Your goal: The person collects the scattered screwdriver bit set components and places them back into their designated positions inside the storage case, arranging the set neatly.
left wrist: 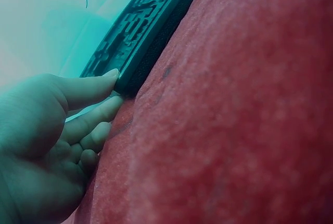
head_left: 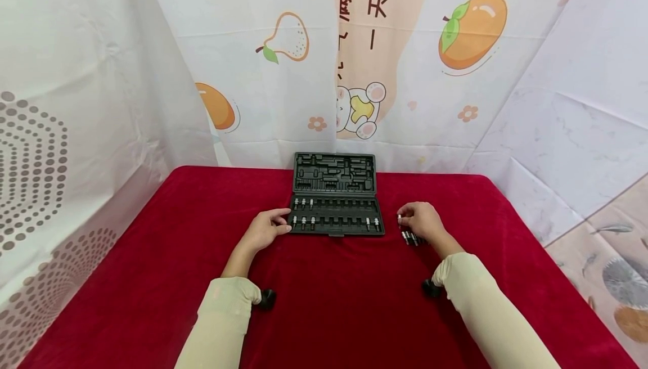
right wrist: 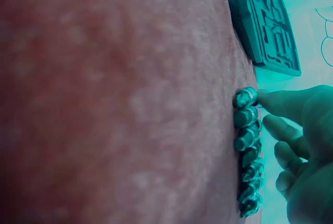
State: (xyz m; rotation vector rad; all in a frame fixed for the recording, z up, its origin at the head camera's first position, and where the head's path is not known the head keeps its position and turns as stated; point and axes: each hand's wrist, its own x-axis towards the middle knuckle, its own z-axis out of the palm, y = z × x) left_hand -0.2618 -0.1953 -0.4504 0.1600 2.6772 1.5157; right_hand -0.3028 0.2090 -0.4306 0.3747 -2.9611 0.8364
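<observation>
A black tool case (head_left: 336, 193) lies unfolded on the red cloth, its lid leaning up at the back. Several bit sockets (head_left: 304, 223) stand in slots at the left of its lower tray, and two more bit sockets (head_left: 372, 224) at the right. My left hand (head_left: 263, 229) touches the case's left edge with thumb and forefinger apart; in the left wrist view the thumb (left wrist: 91, 89) rests at the corner. My right hand (head_left: 422, 221) pinches a silver-ended bit socket (head_left: 399, 218). Beneath that hand, a row of bit sockets (right wrist: 250, 153) lies on the cloth, partly hidden.
The red cloth (head_left: 334, 301) covers the table, which ends just behind the case. White printed curtains (head_left: 283, 93) hang behind it and on both sides. Dark wrist-worn devices (head_left: 267, 300) show below both forearms.
</observation>
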